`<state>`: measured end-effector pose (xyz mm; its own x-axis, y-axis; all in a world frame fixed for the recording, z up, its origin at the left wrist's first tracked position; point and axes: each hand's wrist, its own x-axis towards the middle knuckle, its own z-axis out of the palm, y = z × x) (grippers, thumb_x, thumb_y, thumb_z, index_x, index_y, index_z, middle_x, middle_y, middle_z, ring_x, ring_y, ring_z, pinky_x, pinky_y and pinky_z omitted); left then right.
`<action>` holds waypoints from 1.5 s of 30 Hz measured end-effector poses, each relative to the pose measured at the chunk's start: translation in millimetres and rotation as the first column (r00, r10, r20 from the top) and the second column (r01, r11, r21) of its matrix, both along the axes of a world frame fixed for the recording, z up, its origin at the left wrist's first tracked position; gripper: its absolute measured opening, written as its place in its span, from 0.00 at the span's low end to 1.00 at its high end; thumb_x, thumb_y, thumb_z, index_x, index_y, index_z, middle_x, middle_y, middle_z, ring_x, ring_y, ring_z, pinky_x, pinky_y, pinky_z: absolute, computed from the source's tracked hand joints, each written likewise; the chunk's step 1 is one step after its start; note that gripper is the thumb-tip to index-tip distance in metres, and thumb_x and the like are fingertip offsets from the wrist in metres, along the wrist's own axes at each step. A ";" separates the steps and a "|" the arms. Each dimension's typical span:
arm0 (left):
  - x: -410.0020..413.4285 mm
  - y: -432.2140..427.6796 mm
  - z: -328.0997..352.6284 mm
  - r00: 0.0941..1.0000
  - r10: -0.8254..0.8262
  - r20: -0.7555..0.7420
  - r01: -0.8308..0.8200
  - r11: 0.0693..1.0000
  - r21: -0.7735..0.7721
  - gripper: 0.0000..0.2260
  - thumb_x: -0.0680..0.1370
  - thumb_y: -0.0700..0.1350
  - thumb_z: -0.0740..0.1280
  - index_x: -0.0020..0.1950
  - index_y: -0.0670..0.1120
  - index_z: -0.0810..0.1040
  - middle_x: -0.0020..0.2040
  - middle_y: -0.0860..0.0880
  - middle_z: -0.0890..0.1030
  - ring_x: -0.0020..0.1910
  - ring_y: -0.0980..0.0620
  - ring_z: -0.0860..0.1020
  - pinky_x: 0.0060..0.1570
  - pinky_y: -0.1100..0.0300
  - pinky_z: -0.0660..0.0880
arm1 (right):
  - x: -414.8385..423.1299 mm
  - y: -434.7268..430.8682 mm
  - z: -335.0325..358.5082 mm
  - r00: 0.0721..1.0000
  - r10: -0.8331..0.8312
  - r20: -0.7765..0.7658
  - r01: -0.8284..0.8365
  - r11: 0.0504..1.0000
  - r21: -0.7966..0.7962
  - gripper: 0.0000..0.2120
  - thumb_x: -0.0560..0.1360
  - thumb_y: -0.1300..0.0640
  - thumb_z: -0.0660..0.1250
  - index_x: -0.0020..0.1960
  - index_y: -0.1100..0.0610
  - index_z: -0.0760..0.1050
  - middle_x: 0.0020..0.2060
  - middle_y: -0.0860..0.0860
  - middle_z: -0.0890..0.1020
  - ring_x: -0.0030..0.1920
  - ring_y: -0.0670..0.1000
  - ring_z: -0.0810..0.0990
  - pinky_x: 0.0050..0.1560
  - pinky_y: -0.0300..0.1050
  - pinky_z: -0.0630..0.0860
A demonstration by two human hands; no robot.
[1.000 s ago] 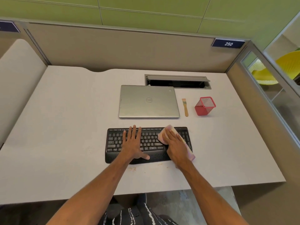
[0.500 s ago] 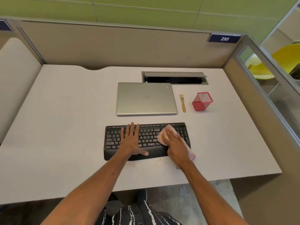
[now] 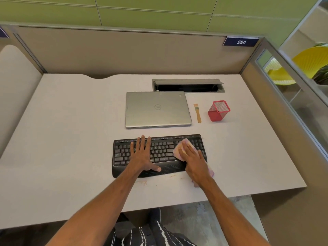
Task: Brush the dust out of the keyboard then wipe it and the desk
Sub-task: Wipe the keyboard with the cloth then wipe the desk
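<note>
On the desk [image 3: 71, 139], both flat hands press the keyboard [image 3: 159, 151].

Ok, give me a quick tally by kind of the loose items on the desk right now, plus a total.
keyboard: 1
laptop: 1
brush: 1
red mesh pen holder: 1
pink cloth: 1
Total: 5
</note>
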<state>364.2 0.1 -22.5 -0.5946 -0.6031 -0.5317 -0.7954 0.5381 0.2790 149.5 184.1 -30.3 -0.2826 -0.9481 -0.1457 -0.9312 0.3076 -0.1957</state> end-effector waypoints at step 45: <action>-1.4 -1.9 -2.3 1.000 0.004 0.007 -0.004 1.000 0.023 0.76 0.65 0.76 0.79 0.85 0.50 0.25 0.84 0.43 0.22 0.83 0.40 0.24 0.80 0.34 0.26 | 19.7 -2.4 7.4 0.987 -0.150 -0.066 0.152 0.988 0.033 0.38 0.80 0.64 0.64 0.85 0.53 0.53 0.84 0.48 0.51 0.78 0.52 0.68 0.44 0.48 0.85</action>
<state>362.7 -1.8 -24.8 -0.5886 -0.5927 -0.5497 -0.7993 0.5287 0.2858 169.2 181.7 -23.0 -0.4319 -0.8880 -0.1576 -0.8835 0.4517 -0.1238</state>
